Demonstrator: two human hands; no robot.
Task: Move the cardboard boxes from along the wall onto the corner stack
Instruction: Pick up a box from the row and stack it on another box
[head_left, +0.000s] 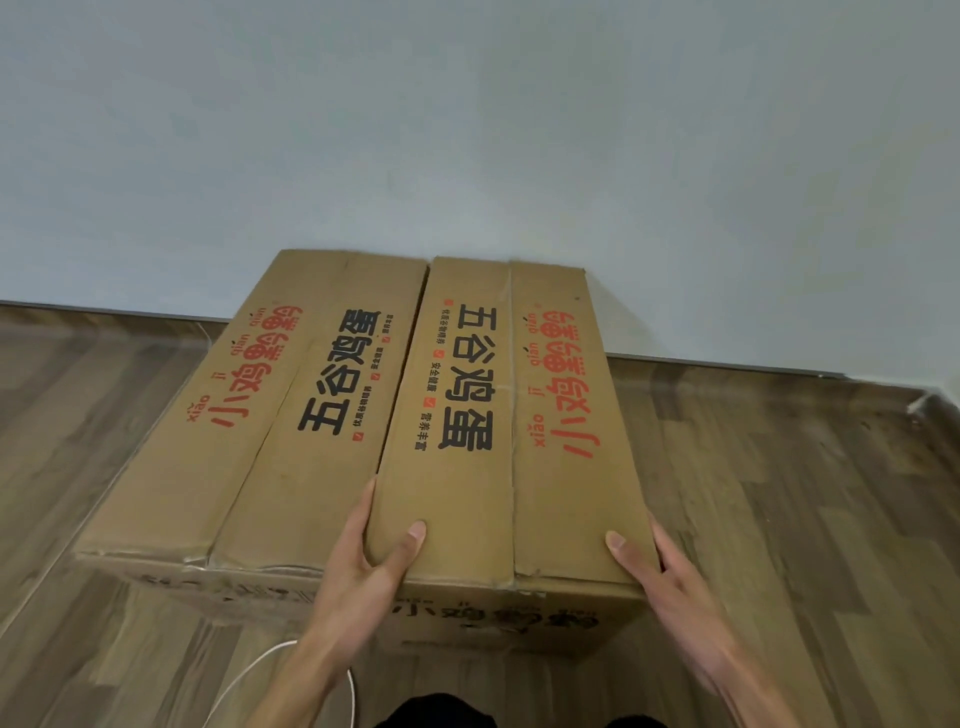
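Note:
Two long brown cardboard boxes with red and black printing lie side by side, their far ends against the pale wall. The right box (498, 415) is gripped at its near end by both hands. My left hand (371, 556) holds its left near corner, thumb on top and fingers in the gap between the boxes. My right hand (649, 566) clasps its right near corner, thumb on the top face. The left box (270, 415) lies untouched, angled slightly away. Both boxes seem to rest on another printed box (467, 618) whose front face shows below them.
Wood-pattern floor (779, 519) spreads on both sides of the boxes. A pale wall (467, 130) with a thin baseboard runs behind them, and a room corner shows at the far right. A white cable (270, 654) curves on the floor near my left forearm.

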